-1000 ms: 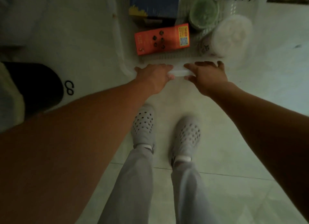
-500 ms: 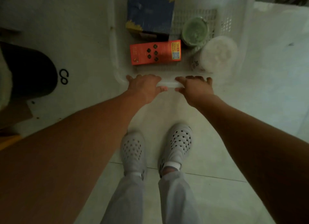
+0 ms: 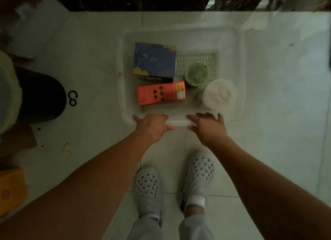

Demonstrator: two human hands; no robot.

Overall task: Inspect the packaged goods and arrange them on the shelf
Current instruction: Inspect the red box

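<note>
down on the pale floor (image 3: 277,114) sits a white plastic basket (image 3: 178,122), and the packed goods are inside it. a blue box (image 3: 155,60) lies at the back left, and an orange box (image 3: 161,93) lies flat just in front of it. a cup with a green lid (image 3: 196,73) stands to the right of the blue box, and a bigger round white tub (image 3: 220,94) stands in the front right corner, just beside the cup. the mesh bottom shows at the back right. both hands are on the near rim of the basket. the left hand (image 3: 152,126) grips the rim, fingers curled over the top and thumb on the near side. the right hand (image 3: 208,128) holds the rim too, fingers spread a bit over the top and thumb below. a short bit of rim shows between the two hands. closer in are two white shoes (image 3: 147,188) with holes and grey trouser legs (image 3: 146,229). off to the left are a black round thing (image 3: 41,94), a black mark (image 3: 73,100) like an 8 on the floor, some brown card (image 3: 16,141) and a yellow box (image 3: 10,189).
</note>
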